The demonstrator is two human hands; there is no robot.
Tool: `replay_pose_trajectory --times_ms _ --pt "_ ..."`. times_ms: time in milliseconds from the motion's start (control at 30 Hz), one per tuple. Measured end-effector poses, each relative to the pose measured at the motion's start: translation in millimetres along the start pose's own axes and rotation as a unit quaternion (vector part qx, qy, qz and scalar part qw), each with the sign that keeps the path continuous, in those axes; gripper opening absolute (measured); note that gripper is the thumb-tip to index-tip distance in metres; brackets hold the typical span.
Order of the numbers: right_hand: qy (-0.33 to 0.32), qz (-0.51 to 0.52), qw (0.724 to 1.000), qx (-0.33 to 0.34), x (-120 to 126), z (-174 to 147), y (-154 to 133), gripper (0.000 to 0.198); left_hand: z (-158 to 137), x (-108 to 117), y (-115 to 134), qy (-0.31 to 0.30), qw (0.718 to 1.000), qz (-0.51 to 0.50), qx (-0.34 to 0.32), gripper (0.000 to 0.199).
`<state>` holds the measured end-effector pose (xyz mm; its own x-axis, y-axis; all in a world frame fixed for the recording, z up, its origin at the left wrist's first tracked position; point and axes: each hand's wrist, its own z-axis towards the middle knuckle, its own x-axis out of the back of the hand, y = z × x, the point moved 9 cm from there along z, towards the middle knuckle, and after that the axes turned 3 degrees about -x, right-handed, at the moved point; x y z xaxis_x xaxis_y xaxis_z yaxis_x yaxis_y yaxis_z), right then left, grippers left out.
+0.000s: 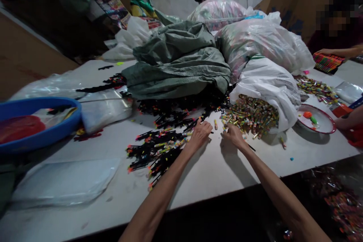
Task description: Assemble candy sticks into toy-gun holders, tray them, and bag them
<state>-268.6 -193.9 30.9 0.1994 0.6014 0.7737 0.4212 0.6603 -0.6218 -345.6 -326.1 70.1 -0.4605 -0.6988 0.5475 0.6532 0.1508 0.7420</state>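
My left hand (202,132) is closed over the white table, and a thin black end shows at its right side, apparently from a black plastic piece in the fingers. Black plastic pieces with orange tips (157,145) lie heaped to its left, with small coloured tubes among them. My right hand (234,135) is curled at the near edge of a pile of small yellow-green patterned tubes (255,111); its fingertips are hidden, so what it holds cannot be made out. Between both hands lies a single tube (216,124). A short dark stick (251,147) shows beside my right wrist.
A dark green sack (181,68) and a white sack (266,79) stand behind the piles. At left are a blue basin (68,115) and clear plastic bags (68,181). A red-rimmed plate (319,128) sits right. Another person (337,34) works at far right.
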Motion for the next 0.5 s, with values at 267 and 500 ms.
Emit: replay_pose_trajectory --times_ms 267,500 --pt "-0.075 0.541 0.837 -0.032 5.4 -51.7 -0.2 0.025 -42.0 -11.8 48.7 -0.003 0.997 -0.064 0.032 0.004" --pt "-0.117 0.551 0.827 0.003 6.2 -71.4 -3.3 0.023 -68.4 -6.2 67.8 -0.003 0.999 -0.033 0.032 0.005"
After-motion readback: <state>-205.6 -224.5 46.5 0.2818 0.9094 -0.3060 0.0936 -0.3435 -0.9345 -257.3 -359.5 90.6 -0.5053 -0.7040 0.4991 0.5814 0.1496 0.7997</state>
